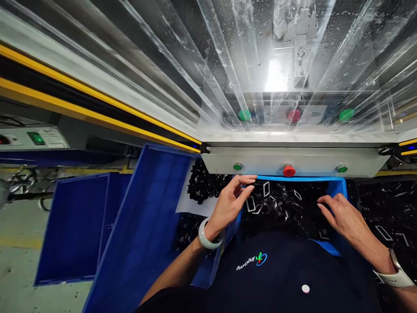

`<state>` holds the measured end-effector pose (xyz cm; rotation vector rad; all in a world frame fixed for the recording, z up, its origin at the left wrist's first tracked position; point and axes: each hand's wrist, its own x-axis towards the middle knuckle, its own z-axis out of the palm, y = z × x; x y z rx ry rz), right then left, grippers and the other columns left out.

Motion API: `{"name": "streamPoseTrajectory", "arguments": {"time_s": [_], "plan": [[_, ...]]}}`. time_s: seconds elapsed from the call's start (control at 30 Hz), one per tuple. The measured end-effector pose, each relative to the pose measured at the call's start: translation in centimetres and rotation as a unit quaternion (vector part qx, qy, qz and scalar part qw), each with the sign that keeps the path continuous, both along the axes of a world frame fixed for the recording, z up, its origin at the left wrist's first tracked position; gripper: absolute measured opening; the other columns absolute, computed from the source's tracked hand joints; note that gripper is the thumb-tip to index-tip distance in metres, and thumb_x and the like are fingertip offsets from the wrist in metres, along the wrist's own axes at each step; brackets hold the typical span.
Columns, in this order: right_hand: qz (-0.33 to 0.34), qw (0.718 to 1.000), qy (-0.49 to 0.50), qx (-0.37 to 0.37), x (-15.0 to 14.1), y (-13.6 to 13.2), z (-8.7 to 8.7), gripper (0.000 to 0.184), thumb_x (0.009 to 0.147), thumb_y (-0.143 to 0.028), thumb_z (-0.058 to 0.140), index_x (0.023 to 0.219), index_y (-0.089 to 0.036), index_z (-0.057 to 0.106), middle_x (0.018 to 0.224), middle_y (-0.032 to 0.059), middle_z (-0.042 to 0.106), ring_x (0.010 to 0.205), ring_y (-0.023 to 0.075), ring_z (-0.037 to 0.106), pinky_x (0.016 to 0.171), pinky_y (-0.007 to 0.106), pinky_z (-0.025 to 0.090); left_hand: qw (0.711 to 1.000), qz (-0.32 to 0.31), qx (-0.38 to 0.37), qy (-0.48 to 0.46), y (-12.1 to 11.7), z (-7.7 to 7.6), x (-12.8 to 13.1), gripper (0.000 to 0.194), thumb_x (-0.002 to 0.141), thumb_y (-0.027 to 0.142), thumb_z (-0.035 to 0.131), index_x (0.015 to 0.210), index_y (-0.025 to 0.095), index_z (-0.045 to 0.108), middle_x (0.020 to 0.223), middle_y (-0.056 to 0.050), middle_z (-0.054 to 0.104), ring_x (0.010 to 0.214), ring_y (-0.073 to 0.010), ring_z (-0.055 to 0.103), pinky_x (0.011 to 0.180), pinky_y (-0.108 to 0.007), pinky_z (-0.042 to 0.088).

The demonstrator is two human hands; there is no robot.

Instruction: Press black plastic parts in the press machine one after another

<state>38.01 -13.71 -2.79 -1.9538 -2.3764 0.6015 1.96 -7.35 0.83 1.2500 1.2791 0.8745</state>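
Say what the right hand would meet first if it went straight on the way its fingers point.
Most likely the black parts in the light blue bin, though the depth between them and the right hand is unclear.

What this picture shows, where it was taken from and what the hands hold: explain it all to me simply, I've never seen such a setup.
There is no robot here. One camera, worn on a person's head, looks forward and down, so you see their own bare hands. The left hand, with a pale bangle, is by the far left of a light blue bin; the right hand, wearing a watch, is over its right side. In the bin lie many glossy black parts. I can't make out anything held in either hand. Beyond is a machine's pale panel with two green buttons and a red one between them. Dark blue crates stand to the left.
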Motion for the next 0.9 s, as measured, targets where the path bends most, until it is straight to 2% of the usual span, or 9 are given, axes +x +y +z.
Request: {"name": "streamPoseTrajectory", "arguments": {"time_s": [0.07,0.17,0.27,0.37,0.43,0.53,0.63,0.77,0.9], "plan": [[-0.009,0.998,0.066,-0.012,-0.3,0.6,0.9,0.034,0.107,-0.046,0.046,0.105,-0.025,0.072,0.086,0.0070,0.066,0.079,0.0219,0.063,0.069,0.034,0.054,0.988,0.038,-0.084,-0.122,0.1,0.1,0.5,0.022,0.093,0.036,0.076,0.103,0.018,0.069,0.120,-0.010,0.072,0.113,-0.0241,0.070,0.095,-0.040,0.061],[-0.006,0.990,0.137,-0.024,-0.9,1.4,1.9,0.036,0.107,-0.051,0.046,0.096,-0.026,0.071,0.092,0.0055,0.071,0.088,0.0220,0.066,0.078,0.035,0.056,0.949,0.061,-0.173,-0.257,0.4,0.2,1.7,0.035,0.085,0.039,0.087,0.109,0.018,0.071,0.111,-0.006,0.072,0.103,-0.0216,0.072,0.090,-0.042,0.066],[-0.041,0.992,0.112,-0.029,-0.9,1.7,2.5,0.038,0.105,-0.055,0.049,0.092,-0.026,0.069,0.096,0.0036,0.071,0.079,0.0197,0.067,0.068,0.034,0.053,0.930,0.062,-0.195,-0.306,0.6,0.4,2.7,0.038,0.082,0.037,0.090,0.110,0.017,0.074,0.103,-0.004,0.073,0.099,-0.0179,0.071,0.092,-0.039,0.065],[-0.089,0.992,0.089,-0.013,-0.7,1.9,3.4,0.040,0.103,-0.057,0.050,0.089,-0.025,0.069,0.098,0.0029,0.070,0.067,0.0169,0.063,0.058,0.033,0.047,0.930,0.063,-0.188,-0.308,0.8,0.6,3.3,0.034,0.081,0.035,0.091,0.105,0.016,0.075,0.097,-0.003,0.072,0.095,-0.0160,0.070,0.088,-0.035,0.066],[-0.120,0.984,0.129,0.019,-1.3,2.3,4.6,0.037,0.102,-0.057,0.054,0.092,-0.026,0.073,0.102,0.0033,0.071,0.077,0.0184,0.068,0.064,0.032,0.050,0.934,0.060,-0.177,-0.306,0.8,0.6,3.7,0.034,0.079,0.034,0.092,0.102,0.016,0.076,0.099,-0.004,0.071,0.095,-0.0167,0.069,0.084,-0.034,0.067],[-0.179,0.950,0.252,0.047,-3.5,3.3,6.9,0.027,0.097,-0.053,0.066,0.097,-0.027,0.076,0.104,0.0033,0.072,0.091,0.0190,0.071,0.075,0.030,0.055,0.939,0.058,-0.151,-0.302,0.9,0.6,4.5,0.033,0.076,0.032,0.094,0.101,0.018,0.078,0.104,-0.005,0.071,0.095,-0.0169,0.068,0.079,-0.032,0.067],[-0.217,0.905,0.364,0.021,-6.6,4.3,8.8,0.025,0.093,-0.050,0.073,0.096,-0.025,0.076,0.094,0.0019,0.073,0.079,0.0159,0.070,0.072,0.028,0.057,0.947,0.048,-0.124,-0.292,1.0,0.8,5.2,0.028,0.076,0.029,0.093,0.100,0.021,0.081,0.109,-0.005,0.072,0.092,-0.0159,0.068,0.075,-0.029,0.067],[-0.193,0.897,0.396,-0.040,-9.1,5.7,9.2,0.026,0.091,-0.049,0.075,0.097,-0.024,0.076,0.091,0.0017,0.075,0.078,0.0158,0.070,0.071,0.028,0.057,0.962,0.014,-0.085,-0.258,1.3,1.4,5.7,0.025,0.078,0.026,0.092,0.101,0.022,0.083,0.109,-0.006,0.074,0.099,-0.0186,0.069,0.079,-0.027,0.064],[-0.187,0.894,0.401,-0.076,-9.2,6.9,8.5,0.029,0.090,-0.051,0.075,0.097,-0.023,0.074,0.088,0.0015,0.074,0.078,0.0158,0.069,0.068,0.028,0.055,0.978,-0.005,-0.027,-0.205,2.0,2.0,5.8,0.022,0.085,0.028,0.086,0.106,0.024,0.084,0.114,-0.007,0.075,0.110,-0.0208,0.071,0.089,-0.028,0.061]]}}
